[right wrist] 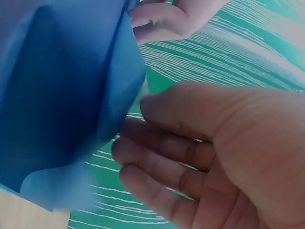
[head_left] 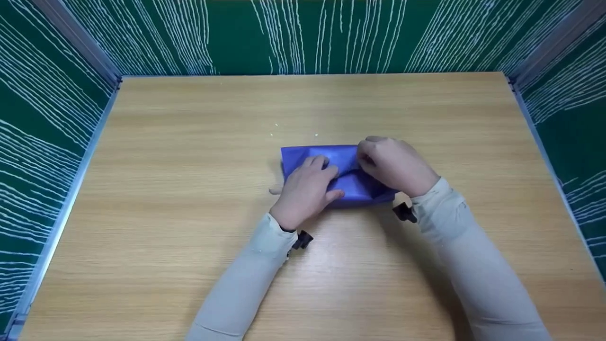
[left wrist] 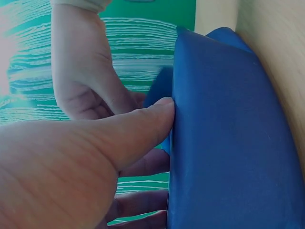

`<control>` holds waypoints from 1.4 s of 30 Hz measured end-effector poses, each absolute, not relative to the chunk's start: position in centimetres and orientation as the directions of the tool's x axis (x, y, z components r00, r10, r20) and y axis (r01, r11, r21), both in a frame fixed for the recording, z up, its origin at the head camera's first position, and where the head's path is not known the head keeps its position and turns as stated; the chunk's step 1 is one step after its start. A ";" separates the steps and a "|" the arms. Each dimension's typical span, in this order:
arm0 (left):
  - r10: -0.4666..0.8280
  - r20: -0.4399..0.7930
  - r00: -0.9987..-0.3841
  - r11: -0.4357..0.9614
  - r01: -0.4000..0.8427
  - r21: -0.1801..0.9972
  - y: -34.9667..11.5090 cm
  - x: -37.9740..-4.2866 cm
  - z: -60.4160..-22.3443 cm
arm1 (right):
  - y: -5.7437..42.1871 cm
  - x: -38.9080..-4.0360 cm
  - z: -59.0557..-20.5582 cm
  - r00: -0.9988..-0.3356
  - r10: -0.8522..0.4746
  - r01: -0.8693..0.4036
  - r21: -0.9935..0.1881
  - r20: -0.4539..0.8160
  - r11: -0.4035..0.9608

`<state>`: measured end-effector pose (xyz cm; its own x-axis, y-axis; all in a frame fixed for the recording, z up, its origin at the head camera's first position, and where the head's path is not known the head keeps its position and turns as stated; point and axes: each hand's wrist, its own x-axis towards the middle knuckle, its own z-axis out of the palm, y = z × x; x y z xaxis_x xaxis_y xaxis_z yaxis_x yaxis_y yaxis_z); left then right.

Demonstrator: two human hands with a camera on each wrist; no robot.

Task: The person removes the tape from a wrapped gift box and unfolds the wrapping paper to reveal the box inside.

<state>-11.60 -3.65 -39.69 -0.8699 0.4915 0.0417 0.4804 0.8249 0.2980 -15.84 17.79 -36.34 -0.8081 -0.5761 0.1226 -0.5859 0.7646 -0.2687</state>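
A blue-violet paper wrapping (head_left: 362, 189) lies on the table as a flat, boxy package with a crease across its top; what is inside is hidden. My left hand (head_left: 305, 189) rests on its left part, fingers spread over the top. In the left wrist view, the left thumb (left wrist: 147, 119) touches the package's upper edge. My right hand (head_left: 395, 163) is over the right part with curled fingers, pinching a raised flap of the paper. In the right wrist view, the thumb and fingers of the right hand (right wrist: 190, 143) come together at the paper's edge (right wrist: 136, 71).
A wooden table (head_left: 165, 189) is bounded by green walls (head_left: 236, 38) with white streaks. A small pale object (head_left: 275, 190) shows just left of the left hand. Several tiny white specks lie beyond the package. Black camera mounts (head_left: 405, 212) sit at both wrists.
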 end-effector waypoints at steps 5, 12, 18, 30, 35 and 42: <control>0.490 0.030 -0.871 0.826 0.475 0.302 -3.5 -11.6 -39.7 | 19.3 -14.5 -36.4 -0.822 -0.556 -0.560 -0.352 0.123 0.750; 0.483 0.021 -0.876 0.829 0.464 0.313 -3.7 -11.6 -39.6 | 20.3 -13.1 -36.9 -0.843 -0.525 -0.533 -0.331 0.120 0.779; 0.487 0.027 -0.873 0.824 0.469 0.316 -3.8 -11.6 -39.8 | 19.2 -12.9 -38.5 -0.799 -0.593 -0.585 -0.351 0.096 0.731; 0.491 0.030 -0.871 0.825 0.475 0.306 -3.6 -11.8 -39.7 | 18.7 -13.4 -39.5 -0.773 -0.577 -0.634 -0.292 0.265 0.716; 0.492 0.033 -0.870 0.825 0.478 0.301 -3.7 -11.8 -39.6 | 18.9 -13.4 -39.2 -0.810 -0.542 -0.586 -0.344 0.224 0.734; 0.484 0.006 -0.875 0.830 0.461 0.313 -3.6 -11.7 -39.6 | 20.0 -12.8 -38.2 -0.811 -0.576 -0.569 -0.370 0.103 0.734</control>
<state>-11.71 -3.65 -39.64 -0.8752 0.4837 0.0055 0.4609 0.8305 0.3129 -12.80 20.02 -38.24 -0.8107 -0.5764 0.1029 -0.5691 0.7342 -0.3703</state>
